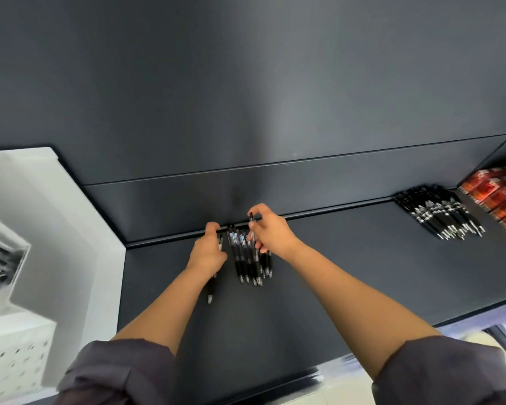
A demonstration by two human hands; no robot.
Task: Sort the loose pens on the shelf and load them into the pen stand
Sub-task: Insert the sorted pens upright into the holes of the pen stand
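Several black pens point(247, 258) with clear barrels lie side by side on the dark shelf point(348, 273), tips toward me, against the back ledge. My left hand point(207, 251) rests at the row's left end with its fingers closed around one pen point(210, 293), whose tip sticks out below my wrist. At the right end, my right hand point(270, 232) pinches the top of an upright pen point(251, 216) while its other fingers touch the row. No pen stand is clearly visible.
A second pile of black pens point(441, 214) lies at the shelf's back right, with red packets point(500, 200) beside it. A white side panel point(41, 229) and a perforated white box point(12, 363) stand at the left. Dark back wall behind.
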